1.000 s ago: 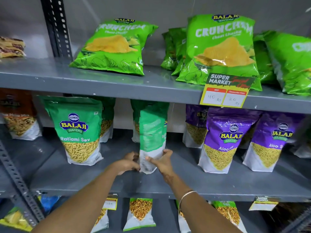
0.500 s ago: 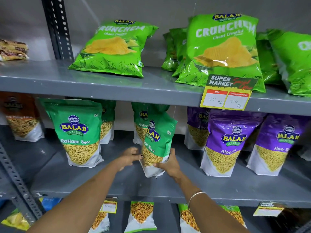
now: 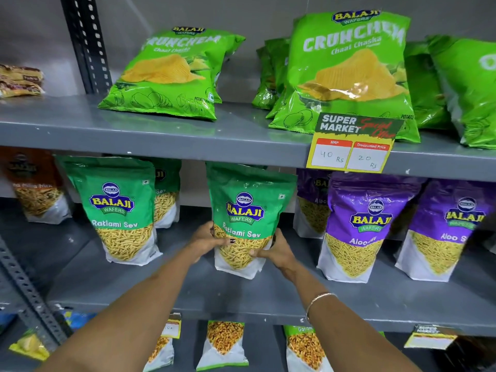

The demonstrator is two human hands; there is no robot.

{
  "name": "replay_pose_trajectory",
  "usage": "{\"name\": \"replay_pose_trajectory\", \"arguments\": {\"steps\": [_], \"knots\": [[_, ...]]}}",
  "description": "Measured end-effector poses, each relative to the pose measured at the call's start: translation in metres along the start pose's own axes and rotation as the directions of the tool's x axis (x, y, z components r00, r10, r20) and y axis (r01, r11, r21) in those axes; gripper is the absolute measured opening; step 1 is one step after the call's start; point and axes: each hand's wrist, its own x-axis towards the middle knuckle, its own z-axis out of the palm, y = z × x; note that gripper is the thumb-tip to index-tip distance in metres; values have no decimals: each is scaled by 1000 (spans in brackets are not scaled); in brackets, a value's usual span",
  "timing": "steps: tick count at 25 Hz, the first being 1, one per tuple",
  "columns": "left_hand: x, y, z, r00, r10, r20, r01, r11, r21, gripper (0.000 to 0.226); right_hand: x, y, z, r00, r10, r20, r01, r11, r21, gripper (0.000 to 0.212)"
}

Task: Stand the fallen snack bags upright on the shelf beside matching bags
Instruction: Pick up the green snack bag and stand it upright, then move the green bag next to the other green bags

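ratlami sev bag [image 3: 248,210] turned front-on, upright | both hands gripping sides

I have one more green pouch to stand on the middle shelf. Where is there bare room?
Bare shelf lies between the left Ratlami Sev pouch and the held Ratlami Sev pouch, gripped by the left hand and right hand. The front strip of the middle shelf is bare. The purple Aloo Sev pouches crowd the right.

Both arms out fwd, L hand [image 3: 205,238] & R hand [image 3: 277,252] clamped inward, fingers curled
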Motion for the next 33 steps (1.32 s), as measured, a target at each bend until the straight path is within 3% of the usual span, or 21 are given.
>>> {"name": "replay_pose_trajectory", "arguments": {"steps": [3, 5, 7, 9, 10, 12, 13, 15, 18, 21, 22, 24, 27, 30, 33], "knots": [[0, -8, 5, 996, -26, -81, 27, 1000, 14, 71, 5, 0, 2, 999, -11, -31, 10, 1000, -20, 80], [-4, -10, 7, 993, -38, -113, 42, 998, 40, 67, 12, 2, 1, 1000, -6, -14, 5, 998, -57, 82], [-17, -10, 2, 993, -59, -101, 64, 996, 54, 69, 15, -1, 0, 995, 94, 16, -89, 977, -192, 82], [-25, -21, -12, 986, -155, -61, 160, 983, 86, 63, 5, -14, -1, 967, 250, 48, -214, 900, -380, 51], [-31, -28, -27, 980, -201, -8, 200, 972, 125, 47, 0, -22, 2, 926, 371, 75, -305, 849, -430, 28], [-42, -42, -63, 947, -317, 47, 301, 931, 205, 28, -7, -29, 13, 835, 537, 123, -369, 711, -599, 10], [-47, -47, -81, 934, -355, 29, 341, 915, 216, 35, -11, -36, 26, 798, 583, 148, -355, 656, -666, 9], [-49, -68, -127, 927, -373, -41, 374, 913, 163, 61, -13, -46, 69, 802, 570, 180, -354, 696, -625, 17], [-38, -94, -186, 953, -268, -139, 275, 961, 39, 103, -9, -65, 153, 828, 491, 270, -237, 744, -625, 9], [-20, -112, -224, 952, -176, -248, 188, 982, 26, 76, 0, -68, 228, 939, 235, 252, -90, 873, -480, 85], [-14, -115, -228, 966, -150, -210, 155, 988, 6, 62, 1, -67, 244, 956, 161, 244, -69, 935, -347, 92], [-4, -118, -232, 984, -103, -146, 102, 995, -16, 39, 0, -67, 268, 971, 84, 225, -52, 988, -143, 81], [5, -131, -238, 982, -46, -185, 44, 999, -13, 41, -1, -66, 286, 988, 85, 129, -89, 996, 30, 73], [-10, -135, -241, 986, -43, -163, 49, 998, 31, 55, -14, -62, 291, 996, 88, 35, -89, 996, 31, 71], [-37, -133, -239, 993, -29, -115, 32, 999, 27, 59, -35, -59, 289, 997, 59, -52, -63, 995, -75, 72]]}}
